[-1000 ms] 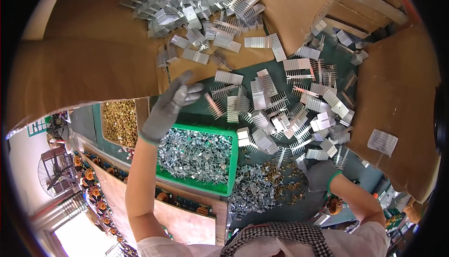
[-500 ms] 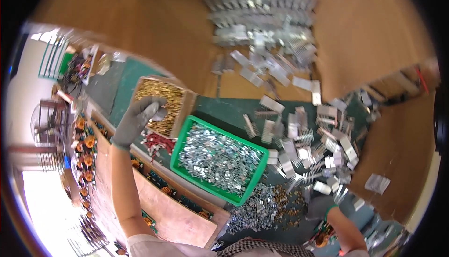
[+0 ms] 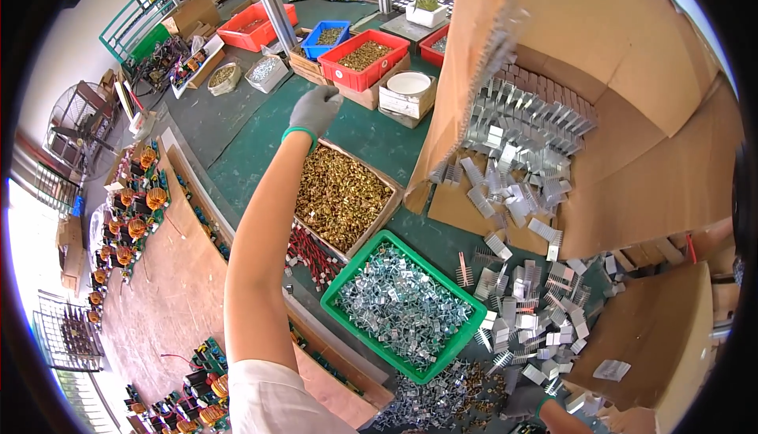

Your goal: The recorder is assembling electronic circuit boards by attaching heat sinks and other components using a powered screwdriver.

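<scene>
**Gloved left hand raised and holding nothing above the box of brass parts**

Empty, as far as I can tell: the left hand [image 3: 314,110], in a grey glove with a green cuff, hangs loosely curled with nothing visible between its fingers. I see it raised at the end of a nearly straight bare arm, reaching up and away from the body, above the far corner of the cardboard box of brass-coloured parts [image 3: 341,196]. The right hand [image 3: 527,402] barely shows at the lower edge, in a dark glove, resting among small metal pieces; whether it grips anything I cannot tell.

Just beside the brass box, nearer the body, sits a green tray [image 3: 403,309] heaped with small silver clips. To the right, finned aluminium heat sinks [image 3: 527,325] lie scattered on the green mat, and more spill from a large tipped carton [image 3: 600,118].

My judgement of the risks: the outstretched arm passes over both open containers, so a careless sweep could knock parts from one bin into the other. The heat sink fins look sharp, and the loose pile in the leaning carton could slide further.
</scene>
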A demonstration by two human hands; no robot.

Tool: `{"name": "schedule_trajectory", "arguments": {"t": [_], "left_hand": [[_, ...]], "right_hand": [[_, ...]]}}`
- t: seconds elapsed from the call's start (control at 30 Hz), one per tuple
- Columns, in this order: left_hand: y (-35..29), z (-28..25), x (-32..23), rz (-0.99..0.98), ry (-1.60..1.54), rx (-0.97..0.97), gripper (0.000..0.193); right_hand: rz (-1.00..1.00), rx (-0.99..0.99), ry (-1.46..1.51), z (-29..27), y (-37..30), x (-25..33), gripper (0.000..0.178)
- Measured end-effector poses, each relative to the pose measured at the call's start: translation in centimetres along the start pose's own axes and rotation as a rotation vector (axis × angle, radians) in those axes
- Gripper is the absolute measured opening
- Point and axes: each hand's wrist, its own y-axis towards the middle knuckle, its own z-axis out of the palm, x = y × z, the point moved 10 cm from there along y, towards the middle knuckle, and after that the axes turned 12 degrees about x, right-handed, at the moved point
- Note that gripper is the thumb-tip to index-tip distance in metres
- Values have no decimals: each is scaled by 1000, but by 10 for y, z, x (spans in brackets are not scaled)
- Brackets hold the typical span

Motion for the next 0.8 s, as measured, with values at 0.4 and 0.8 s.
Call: {"name": "schedule_trajectory", "arguments": {"t": [0.4,0.8], "left_hand": [[-67,-27,18,-68,407,109,42],[-20,-24,60,-168,398,68,45]], "right_hand": [[60,39,31,3,13,-11,36],[78,60,33,4,19,-17,39]]}}
